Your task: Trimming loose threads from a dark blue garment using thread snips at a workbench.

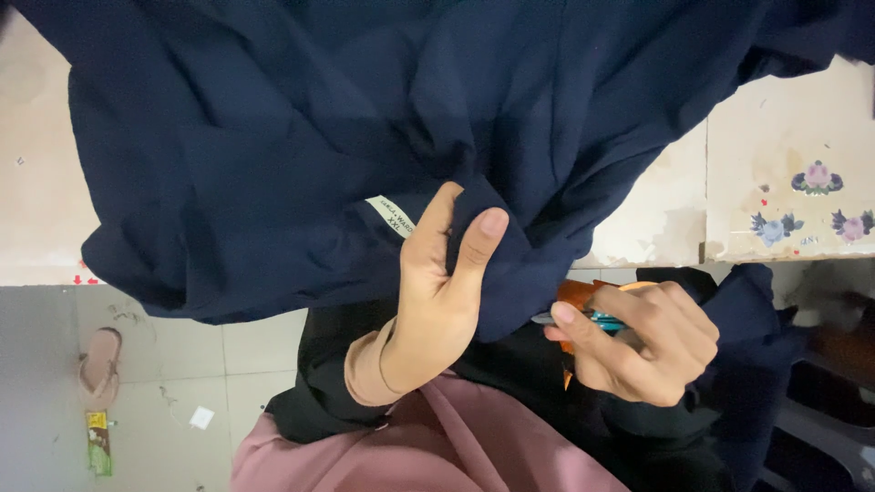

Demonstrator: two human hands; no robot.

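at frame centre my left hand pinches the navy fabric by its white label, while my right hand, lower right, is closed around small teal-handled snips.

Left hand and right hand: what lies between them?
In the head view, a fold of the navy fabric hangs between the left hand and the right hand, which holds small snips at the fabric's edge.

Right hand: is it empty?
No, the right hand grips a small orange-and-teal cutter against the edge of the navy cloth.
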